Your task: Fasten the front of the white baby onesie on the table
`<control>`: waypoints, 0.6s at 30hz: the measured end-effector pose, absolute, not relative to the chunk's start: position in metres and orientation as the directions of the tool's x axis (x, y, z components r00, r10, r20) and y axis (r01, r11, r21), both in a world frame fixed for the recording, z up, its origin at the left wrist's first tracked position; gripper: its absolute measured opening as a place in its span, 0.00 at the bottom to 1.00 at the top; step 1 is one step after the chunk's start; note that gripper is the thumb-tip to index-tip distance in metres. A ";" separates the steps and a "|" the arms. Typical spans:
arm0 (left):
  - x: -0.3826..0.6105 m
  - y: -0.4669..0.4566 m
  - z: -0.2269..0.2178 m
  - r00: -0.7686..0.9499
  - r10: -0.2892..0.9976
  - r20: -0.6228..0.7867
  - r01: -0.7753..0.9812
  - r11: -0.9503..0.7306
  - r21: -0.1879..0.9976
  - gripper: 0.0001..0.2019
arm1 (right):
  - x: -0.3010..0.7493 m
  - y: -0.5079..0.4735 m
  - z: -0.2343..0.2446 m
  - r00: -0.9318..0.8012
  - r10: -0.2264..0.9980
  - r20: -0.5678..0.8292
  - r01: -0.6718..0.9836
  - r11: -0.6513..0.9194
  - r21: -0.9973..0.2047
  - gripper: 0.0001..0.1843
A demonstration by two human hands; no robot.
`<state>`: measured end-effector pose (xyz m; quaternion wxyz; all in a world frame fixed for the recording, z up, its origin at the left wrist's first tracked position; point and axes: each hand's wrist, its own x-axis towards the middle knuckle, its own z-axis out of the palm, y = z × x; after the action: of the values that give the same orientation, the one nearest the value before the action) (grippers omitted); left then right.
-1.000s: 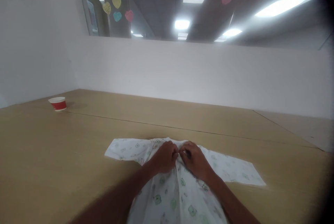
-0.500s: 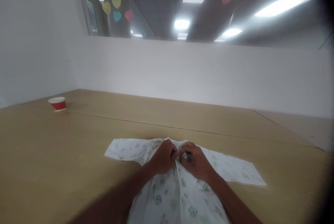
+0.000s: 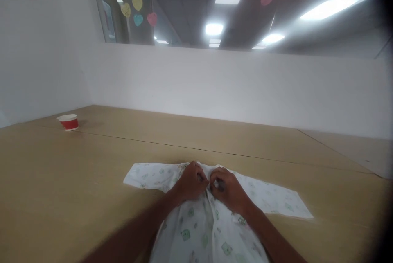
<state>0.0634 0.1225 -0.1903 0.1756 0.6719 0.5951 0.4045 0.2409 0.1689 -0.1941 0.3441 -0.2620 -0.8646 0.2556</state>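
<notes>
the left hand (image 3: 190, 182) and right hand (image 3: 229, 189) have shifted only slightly, staying close together at the neck of a white printed shirt (image 3: 190, 234). each grip is nearly closed, the fingers (image 3: 201, 177) curled and pinching the cloth at the front opening; whatever sits under the right fingers is too small to tell. the shirt lies on the tan worktop (image 3: 92, 160) right in front of the person, its sleeves (image 3: 144, 175) spread to both sides. both forearms (image 3: 132, 230) angle inward from the lower corners. a red paper cup (image 3: 69, 123) stands well off to the left.
</notes>
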 end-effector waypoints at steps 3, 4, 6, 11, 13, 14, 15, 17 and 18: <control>0.065 0.122 -0.189 -0.030 0.935 0.355 0.662 -0.247 0.708 0.03 | 0.241 0.169 -0.193 -0.620 0.633 0.464 0.295 0.736 -0.609 0.10; 0.065 0.122 -0.189 -0.027 0.931 0.363 0.665 -0.255 0.702 0.03 | 0.241 0.170 -0.193 -0.621 0.630 0.466 0.296 0.739 -0.605 0.10; 0.066 0.122 -0.189 -0.020 0.926 0.377 0.669 -0.268 0.693 0.03 | 0.240 0.170 -0.193 -0.624 0.625 0.468 0.295 0.744 -0.600 0.10; 0.066 0.122 -0.188 -0.025 0.917 0.399 0.677 -0.278 0.682 0.06 | 0.241 0.168 -0.193 -0.630 0.630 0.455 0.308 0.740 -0.598 0.10; 0.066 0.122 -0.187 -0.027 0.913 0.408 0.677 -0.283 0.679 0.07 | 0.242 0.168 -0.193 -0.634 0.632 0.446 0.311 0.736 -0.601 0.10; 0.066 0.122 -0.187 -0.024 0.911 0.411 0.676 -0.288 0.678 0.07 | 0.242 0.168 -0.193 -0.634 0.634 0.443 0.311 0.734 -0.604 0.09; 0.066 0.122 -0.186 -0.018 0.910 0.414 0.674 -0.295 0.677 0.08 | 0.242 0.168 -0.194 -0.633 0.637 0.440 0.313 0.730 -0.607 0.08; 0.065 0.123 -0.185 -0.001 0.908 0.420 0.669 -0.311 0.675 0.08 | 0.242 0.169 -0.194 -0.632 0.642 0.434 0.316 0.725 -0.612 0.06; 0.065 0.123 -0.185 0.007 0.907 0.421 0.666 -0.319 0.674 0.09 | 0.242 0.170 -0.194 -0.630 0.646 0.432 0.318 0.722 -0.615 0.05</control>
<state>0.0650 0.1227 -0.1850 0.1433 0.6950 0.5658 0.4198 0.2417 0.1698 -0.1944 0.3288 -0.2777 -0.8677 0.2489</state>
